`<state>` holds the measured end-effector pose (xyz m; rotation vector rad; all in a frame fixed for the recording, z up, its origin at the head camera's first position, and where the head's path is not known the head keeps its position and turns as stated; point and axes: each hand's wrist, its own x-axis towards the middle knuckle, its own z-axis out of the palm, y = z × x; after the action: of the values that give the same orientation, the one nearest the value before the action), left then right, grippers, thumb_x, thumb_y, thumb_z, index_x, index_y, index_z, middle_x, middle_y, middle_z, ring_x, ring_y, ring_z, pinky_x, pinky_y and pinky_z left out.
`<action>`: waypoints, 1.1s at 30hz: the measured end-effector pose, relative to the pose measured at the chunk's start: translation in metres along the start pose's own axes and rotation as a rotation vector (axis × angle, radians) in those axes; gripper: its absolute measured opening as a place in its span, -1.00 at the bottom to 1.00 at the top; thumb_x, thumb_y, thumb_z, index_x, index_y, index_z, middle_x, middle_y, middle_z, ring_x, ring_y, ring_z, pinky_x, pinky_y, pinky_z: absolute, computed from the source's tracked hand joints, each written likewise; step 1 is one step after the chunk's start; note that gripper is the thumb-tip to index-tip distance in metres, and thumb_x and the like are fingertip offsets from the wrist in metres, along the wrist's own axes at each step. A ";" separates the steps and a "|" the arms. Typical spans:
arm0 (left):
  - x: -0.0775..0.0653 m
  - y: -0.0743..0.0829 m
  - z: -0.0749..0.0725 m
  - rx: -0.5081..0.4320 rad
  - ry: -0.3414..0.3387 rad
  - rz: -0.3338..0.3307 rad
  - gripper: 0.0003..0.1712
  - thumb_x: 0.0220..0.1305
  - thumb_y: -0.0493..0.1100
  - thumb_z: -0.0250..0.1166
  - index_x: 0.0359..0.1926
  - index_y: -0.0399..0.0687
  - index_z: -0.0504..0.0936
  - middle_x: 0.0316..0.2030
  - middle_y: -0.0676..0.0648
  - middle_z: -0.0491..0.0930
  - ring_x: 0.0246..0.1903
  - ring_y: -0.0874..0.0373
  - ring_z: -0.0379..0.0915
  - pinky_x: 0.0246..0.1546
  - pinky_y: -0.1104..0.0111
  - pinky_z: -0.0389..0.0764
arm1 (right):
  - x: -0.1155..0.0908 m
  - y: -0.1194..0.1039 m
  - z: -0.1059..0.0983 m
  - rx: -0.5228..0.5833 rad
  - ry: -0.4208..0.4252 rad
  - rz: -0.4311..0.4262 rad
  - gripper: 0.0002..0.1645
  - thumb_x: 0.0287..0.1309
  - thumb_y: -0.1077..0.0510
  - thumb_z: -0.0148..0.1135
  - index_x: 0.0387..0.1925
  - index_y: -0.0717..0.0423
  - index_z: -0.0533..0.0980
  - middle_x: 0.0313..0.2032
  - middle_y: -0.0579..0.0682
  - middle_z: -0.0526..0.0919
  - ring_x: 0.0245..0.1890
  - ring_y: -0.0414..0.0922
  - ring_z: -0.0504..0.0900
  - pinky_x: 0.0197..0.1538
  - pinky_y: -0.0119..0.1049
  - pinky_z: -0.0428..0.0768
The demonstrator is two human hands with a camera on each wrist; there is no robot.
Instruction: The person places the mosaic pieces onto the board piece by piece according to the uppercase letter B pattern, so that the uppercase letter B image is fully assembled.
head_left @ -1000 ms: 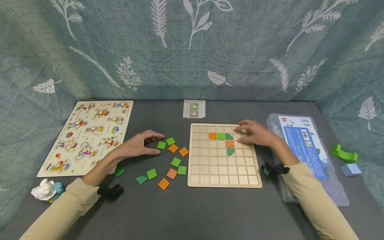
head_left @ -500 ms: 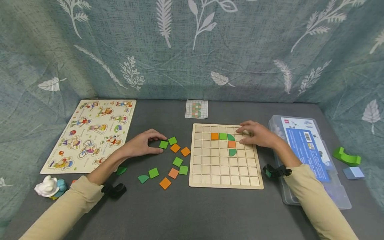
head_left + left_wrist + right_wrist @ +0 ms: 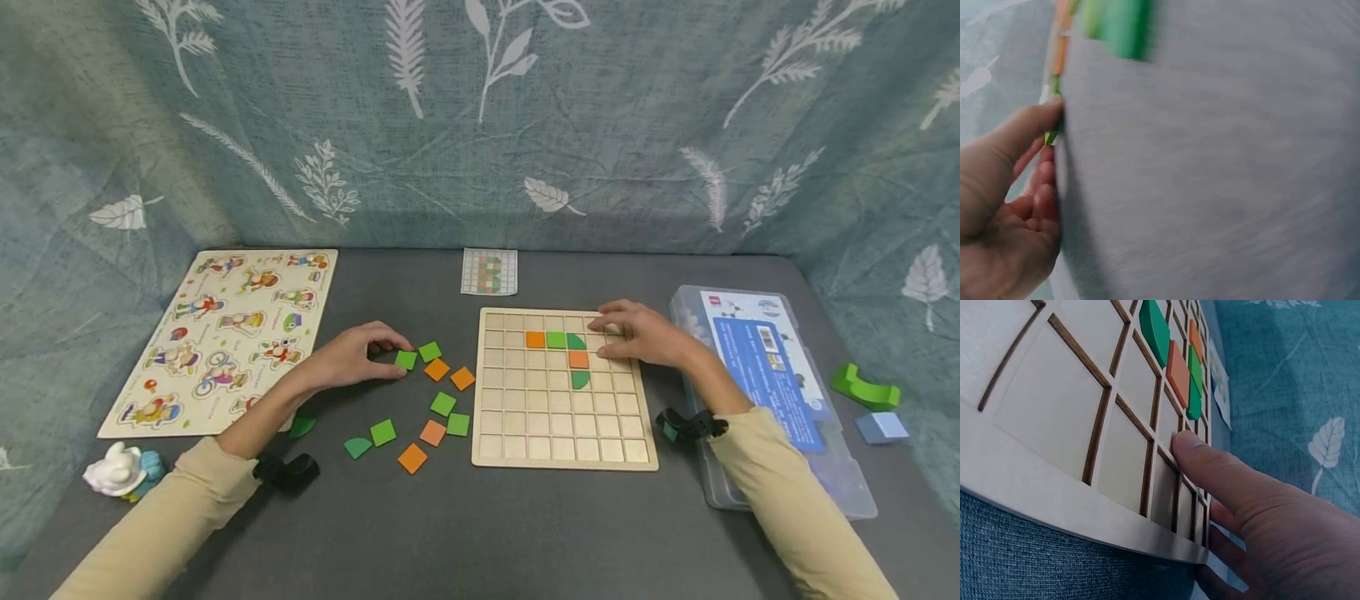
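Observation:
My left hand (image 3: 348, 360) pinches a green square tile (image 3: 406, 360) by its edges between thumb and fingers, at the top left of the loose tiles. The left wrist view shows that green tile (image 3: 1052, 135) between thumb and fingertips, close to the table. My right hand (image 3: 637, 335) rests on the upper right of the wooden grid board (image 3: 564, 461), its thumb (image 3: 1194, 447) touching the surface. On the board lie an orange tile (image 3: 536, 339), a green tile (image 3: 556, 339), a green quarter-circle (image 3: 576, 342), a salmon tile (image 3: 578, 359) and another green quarter-circle (image 3: 580, 380).
Several loose tiles, such as an orange square (image 3: 412, 459) and a green quarter-circle (image 3: 357, 447), lie left of the board. A pattern card (image 3: 489, 272) lies behind it. A picture puzzle (image 3: 225, 333) and a figurine (image 3: 120, 472) stand left; a plastic case (image 3: 765, 367) lies right.
My left thumb and fingers have come in onto the green square tile and now pinch it. The right hand stays on the board; the head view has shifted slightly.

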<state>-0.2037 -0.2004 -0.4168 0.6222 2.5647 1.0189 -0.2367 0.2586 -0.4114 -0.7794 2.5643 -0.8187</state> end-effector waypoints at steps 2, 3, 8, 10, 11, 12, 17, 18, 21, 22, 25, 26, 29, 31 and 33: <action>0.003 0.003 -0.007 -0.033 0.009 -0.043 -0.61 0.21 -0.10 0.38 0.04 -0.13 0.63 -0.12 -0.14 0.57 -0.15 0.08 0.45 -0.13 0.30 0.51 | 0.000 0.000 -0.001 0.000 0.001 -0.001 -0.46 0.20 0.10 0.31 0.19 0.18 0.49 0.34 0.34 0.27 0.33 0.34 0.22 0.23 0.29 0.31; 0.005 0.005 -0.010 -0.051 0.021 -0.060 -0.60 0.22 -0.09 0.37 0.05 -0.14 0.63 -0.13 -0.15 0.58 -0.17 0.09 0.46 -0.15 0.32 0.51 | 0.001 0.000 -0.001 0.000 0.000 -0.001 -0.46 0.20 0.10 0.31 0.19 0.19 0.49 0.33 0.34 0.27 0.33 0.34 0.22 0.23 0.29 0.32; 0.026 0.041 -0.001 -0.070 0.117 -0.032 -0.61 0.23 -0.10 0.36 0.04 -0.15 0.64 -0.18 -0.15 0.57 -0.22 0.10 0.48 -0.19 0.32 0.52 | 0.000 0.001 -0.005 0.000 0.000 0.001 -0.47 0.21 0.11 0.30 0.19 0.21 0.49 0.33 0.35 0.26 0.33 0.36 0.20 0.24 0.31 0.29; 0.039 0.064 0.014 -0.036 0.116 0.040 -0.62 0.20 -0.12 0.38 0.03 -0.15 0.66 -0.20 -0.15 0.57 -0.24 0.09 0.51 -0.18 0.30 0.55 | 0.001 0.001 -0.006 -0.003 0.003 0.002 -0.47 0.21 0.11 0.31 0.19 0.20 0.49 0.33 0.35 0.27 0.33 0.36 0.20 0.24 0.32 0.29; 0.046 0.076 0.023 -0.012 0.100 0.080 -0.62 0.19 -0.12 0.39 0.02 -0.14 0.66 -0.19 -0.14 0.57 -0.24 0.09 0.52 -0.18 0.30 0.57 | 0.001 0.001 -0.007 -0.008 0.005 0.003 -0.47 0.20 0.11 0.31 0.18 0.20 0.50 0.33 0.35 0.27 0.33 0.36 0.21 0.24 0.32 0.29; 0.052 0.088 0.033 0.015 0.079 0.124 -0.62 0.18 -0.12 0.40 0.01 -0.14 0.67 -0.18 -0.14 0.59 -0.24 0.07 0.54 -0.17 0.30 0.58 | 0.001 0.001 -0.007 -0.009 0.005 0.004 -0.47 0.20 0.11 0.31 0.18 0.20 0.50 0.33 0.35 0.27 0.33 0.36 0.21 0.25 0.32 0.29; 0.079 0.131 0.079 0.162 -0.071 0.261 -0.63 0.18 -0.03 0.41 -0.02 -0.07 0.69 -0.17 -0.06 0.61 -0.22 0.14 0.55 -0.20 0.42 0.55 | 0.001 0.001 -0.004 -0.017 0.005 0.004 -0.48 0.21 0.08 0.31 0.18 0.18 0.51 0.33 0.35 0.29 0.32 0.36 0.24 0.23 0.31 0.31; 0.082 0.136 0.085 0.182 -0.094 0.273 -0.64 0.18 -0.03 0.40 -0.03 -0.06 0.70 -0.18 -0.04 0.61 -0.23 0.16 0.53 -0.22 0.43 0.53 | 0.002 0.001 -0.003 -0.016 0.005 0.001 -0.47 0.21 0.08 0.31 0.18 0.18 0.51 0.32 0.35 0.29 0.32 0.36 0.24 0.23 0.30 0.32; 0.089 0.143 0.100 0.231 -0.128 0.289 -0.68 0.18 -0.04 0.40 -0.07 -0.06 0.71 -0.24 -0.01 0.60 -0.30 0.21 0.43 -0.26 0.43 0.46 | 0.002 0.000 -0.001 -0.016 0.006 0.000 -0.47 0.20 0.07 0.32 0.18 0.16 0.51 0.32 0.33 0.30 0.32 0.35 0.25 0.23 0.30 0.32; 0.090 0.143 0.103 0.241 -0.130 0.287 -0.69 0.18 -0.05 0.40 -0.08 -0.06 0.71 -0.26 0.00 0.59 -0.32 0.23 0.40 -0.27 0.43 0.44 | 0.003 0.000 -0.001 -0.012 0.006 0.000 -0.47 0.20 0.08 0.32 0.18 0.16 0.51 0.32 0.33 0.30 0.32 0.34 0.26 0.23 0.29 0.32; 0.093 0.143 0.108 0.248 -0.118 0.284 -0.71 0.17 -0.06 0.41 -0.11 -0.07 0.72 -0.30 0.00 0.58 -0.35 0.24 0.36 -0.29 0.44 0.42 | 0.002 -0.001 -0.001 -0.011 0.005 -0.002 -0.46 0.19 0.10 0.32 0.18 0.17 0.51 0.32 0.33 0.30 0.32 0.33 0.25 0.23 0.29 0.33; 0.094 0.142 0.109 0.248 -0.115 0.285 -0.71 0.17 -0.06 0.42 -0.11 -0.07 0.72 -0.31 0.00 0.57 -0.36 0.24 0.36 -0.30 0.44 0.42 | 0.002 -0.001 -0.001 -0.010 0.006 -0.001 -0.46 0.19 0.11 0.33 0.18 0.18 0.51 0.32 0.33 0.30 0.32 0.33 0.25 0.23 0.29 0.33; 0.095 0.142 0.110 0.251 -0.108 0.291 -0.71 0.17 -0.05 0.42 -0.12 -0.07 0.71 -0.33 0.00 0.56 -0.38 0.24 0.34 -0.32 0.45 0.40 | 0.001 -0.001 -0.001 -0.017 0.007 -0.001 -0.47 0.19 0.11 0.32 0.18 0.18 0.50 0.32 0.34 0.30 0.32 0.34 0.25 0.22 0.29 0.33; 0.096 0.142 0.111 0.254 -0.108 0.294 -0.72 0.17 -0.05 0.42 -0.13 -0.07 0.71 -0.35 0.00 0.55 -0.39 0.24 0.33 -0.34 0.45 0.37 | 0.001 0.000 -0.002 -0.018 0.008 0.004 -0.47 0.19 0.11 0.32 0.18 0.18 0.51 0.31 0.33 0.31 0.32 0.34 0.25 0.22 0.30 0.33; 0.098 0.143 0.112 0.261 -0.108 0.295 -0.72 0.16 -0.05 0.42 -0.13 -0.07 0.71 -0.35 0.00 0.55 -0.40 0.23 0.32 -0.35 0.46 0.35 | 0.000 0.000 -0.002 -0.017 0.009 0.005 -0.47 0.18 0.11 0.32 0.18 0.18 0.50 0.32 0.33 0.30 0.32 0.34 0.25 0.22 0.30 0.33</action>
<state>-0.1992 0.0053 -0.4065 1.1195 2.5794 0.7110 -0.2378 0.2597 -0.4100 -0.7759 2.5827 -0.8019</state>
